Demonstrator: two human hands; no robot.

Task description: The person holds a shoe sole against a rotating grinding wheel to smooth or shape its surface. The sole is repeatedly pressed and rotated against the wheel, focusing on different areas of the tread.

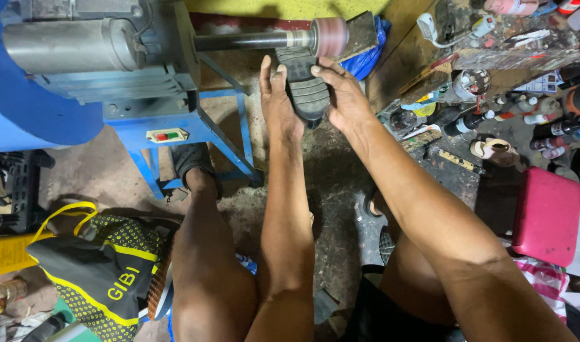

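At upper centre, a black sole [304, 85] with ridged tread meets a pinkish-red drum [331, 37]. The machine [81, 76] at upper left is blue with a grey motor [68, 45]. A black bag [100, 269] at lower left has yellow dots and trim. The stool [547, 215] at right is pink.

Two bare hands, the left hand [278, 104] and the right hand [344, 95], grip one black shoe sole [304, 85]. One pink sanding drum [331, 37] sits on one dark shaft [245, 41] of one blue grinding machine [112, 69]. One black-and-yellow bag [103, 272] and one pink stool [547, 215] stand nearby.
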